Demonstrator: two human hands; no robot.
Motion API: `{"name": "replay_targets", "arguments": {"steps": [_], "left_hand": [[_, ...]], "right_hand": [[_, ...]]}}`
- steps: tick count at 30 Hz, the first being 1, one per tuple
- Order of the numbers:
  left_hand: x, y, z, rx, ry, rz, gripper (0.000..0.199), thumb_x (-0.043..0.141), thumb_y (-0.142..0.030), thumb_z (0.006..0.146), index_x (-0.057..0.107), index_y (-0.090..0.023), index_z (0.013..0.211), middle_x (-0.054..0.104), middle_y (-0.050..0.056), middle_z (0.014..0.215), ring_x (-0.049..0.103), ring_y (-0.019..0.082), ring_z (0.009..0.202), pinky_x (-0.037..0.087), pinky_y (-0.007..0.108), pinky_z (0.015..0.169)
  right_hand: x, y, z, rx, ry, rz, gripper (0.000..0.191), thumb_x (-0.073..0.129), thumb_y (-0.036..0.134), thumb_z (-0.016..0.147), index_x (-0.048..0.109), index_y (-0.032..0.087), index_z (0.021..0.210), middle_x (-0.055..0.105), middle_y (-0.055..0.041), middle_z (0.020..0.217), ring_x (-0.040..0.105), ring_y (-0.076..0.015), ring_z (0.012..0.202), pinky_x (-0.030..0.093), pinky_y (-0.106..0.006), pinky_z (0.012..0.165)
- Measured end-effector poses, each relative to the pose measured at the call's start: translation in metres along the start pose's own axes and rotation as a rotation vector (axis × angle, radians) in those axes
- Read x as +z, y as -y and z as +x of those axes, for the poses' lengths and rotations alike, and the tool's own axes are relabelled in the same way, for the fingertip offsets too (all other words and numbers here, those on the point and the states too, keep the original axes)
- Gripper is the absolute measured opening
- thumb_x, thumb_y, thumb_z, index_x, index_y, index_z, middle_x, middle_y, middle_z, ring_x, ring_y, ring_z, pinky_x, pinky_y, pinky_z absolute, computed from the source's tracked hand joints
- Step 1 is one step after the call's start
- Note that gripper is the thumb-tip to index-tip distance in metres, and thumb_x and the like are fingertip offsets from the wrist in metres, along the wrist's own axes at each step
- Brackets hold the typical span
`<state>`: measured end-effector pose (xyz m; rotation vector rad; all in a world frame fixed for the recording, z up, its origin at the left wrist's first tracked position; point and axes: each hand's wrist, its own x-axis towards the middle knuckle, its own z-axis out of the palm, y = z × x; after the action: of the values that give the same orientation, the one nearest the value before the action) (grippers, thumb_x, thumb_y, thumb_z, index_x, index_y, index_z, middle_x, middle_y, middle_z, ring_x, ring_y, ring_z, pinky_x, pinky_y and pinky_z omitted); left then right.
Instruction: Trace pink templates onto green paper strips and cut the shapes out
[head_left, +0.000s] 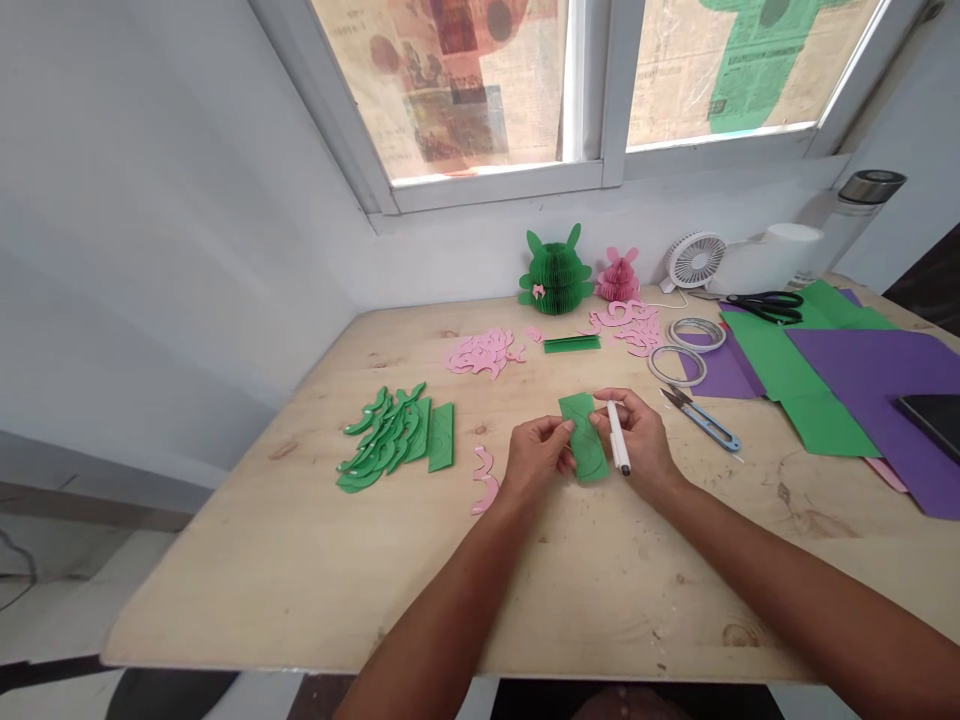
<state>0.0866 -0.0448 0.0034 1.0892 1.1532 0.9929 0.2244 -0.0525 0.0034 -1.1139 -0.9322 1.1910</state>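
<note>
My left hand (538, 450) pinches the left edge of a green paper strip (585, 440) that has a curved outline drawn on it. At the strip's upper right edge, the thumb of my right hand (637, 438) presses on the paper. A white pen (618, 436) is also in my right hand, lying along the fingers with its dark end pointing down. Left of my hands are a pink wavy paper cutout (485, 480) and another green strip (442, 438). Beside that strip lies a pile of curved green cutouts (382, 435).
Pink cutouts (484, 352) and a folded green strip (571, 344) lie farther back. Green (553, 270) and pink (619, 275) honeycomb paper figures stand by the wall. To the right are tape rolls (677, 367), thread snips (701, 418), black scissors (765, 304), a fan (696, 261) and purple paper (885, 400).
</note>
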Motion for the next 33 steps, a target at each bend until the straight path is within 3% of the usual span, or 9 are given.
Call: {"name": "replay_targets", "arguments": {"steps": [8, 14, 17, 21, 27, 33], "left_hand": [[-0.006, 0.000, 0.004, 0.068, -0.033, 0.181, 0.028, 0.056, -0.040, 0.079, 0.065, -0.014, 0.073, 0.054, -0.002, 0.045, 0.049, 0.010, 0.039, 0.039, 0.020, 0.042], [-0.025, -0.009, 0.010, 0.152, -0.163, 0.573, 0.019, 0.052, -0.023, 0.081, 0.070, -0.017, 0.088, 0.061, 0.001, 0.057, 0.057, 0.015, 0.054, 0.042, 0.023, 0.053], [-0.030, -0.012, 0.009, 0.168, -0.284, 0.830, 0.036, 0.056, -0.014, 0.078, 0.063, -0.019, 0.113, 0.067, 0.005, 0.071, 0.062, 0.021, 0.075, 0.043, 0.028, 0.069], [-0.028, -0.011, 0.008, 0.159, -0.296, 1.071, 0.054, 0.056, -0.013, 0.079, 0.049, -0.024, 0.131, 0.069, 0.007, 0.083, 0.063, 0.024, 0.085, 0.043, 0.032, 0.076], [-0.028, -0.018, 0.007, 0.208, -0.285, 1.199, 0.042, 0.053, -0.016, 0.085, 0.052, -0.025, 0.126, 0.066, 0.008, 0.107, 0.058, 0.022, 0.102, 0.043, 0.030, 0.084], [-0.064, -0.043, -0.026, 0.207, -0.313, 1.219, 0.029, 0.046, -0.025, 0.091, 0.057, -0.021, 0.117, 0.068, 0.003, 0.098, 0.063, 0.016, 0.089, 0.044, 0.025, 0.077]], "right_hand": [[-0.004, -0.005, 0.005, -0.018, -0.052, -0.004, 0.042, 0.078, 0.036, 0.058, 0.059, 0.020, 0.092, 0.056, 0.0052, 0.058, 0.048, -0.0099, 0.047, 0.038, -0.021, 0.044], [-0.013, -0.007, 0.012, -0.061, -0.112, -0.066, 0.039, 0.076, 0.037, 0.061, 0.060, 0.019, 0.092, 0.050, 0.0062, 0.055, 0.041, -0.0078, 0.044, 0.032, -0.019, 0.039], [-0.015, -0.007, 0.011, -0.053, -0.109, -0.108, 0.045, 0.077, 0.039, 0.059, 0.060, 0.018, 0.095, 0.055, 0.0034, 0.060, 0.045, -0.0091, 0.046, 0.034, -0.019, 0.038], [-0.015, -0.008, 0.009, -0.057, -0.081, -0.180, 0.047, 0.076, 0.042, 0.061, 0.061, 0.018, 0.097, 0.055, 0.0029, 0.062, 0.044, -0.0086, 0.047, 0.034, -0.018, 0.038], [-0.014, -0.010, 0.007, -0.060, -0.059, -0.265, 0.044, 0.073, 0.043, 0.064, 0.060, 0.018, 0.098, 0.056, 0.0021, 0.063, 0.044, -0.0099, 0.048, 0.036, -0.020, 0.039], [-0.016, -0.016, 0.009, -0.111, -0.015, -0.343, 0.039, 0.069, 0.040, 0.066, 0.061, 0.017, 0.097, 0.056, 0.0017, 0.062, 0.049, -0.0129, 0.053, 0.039, -0.023, 0.045]]}}
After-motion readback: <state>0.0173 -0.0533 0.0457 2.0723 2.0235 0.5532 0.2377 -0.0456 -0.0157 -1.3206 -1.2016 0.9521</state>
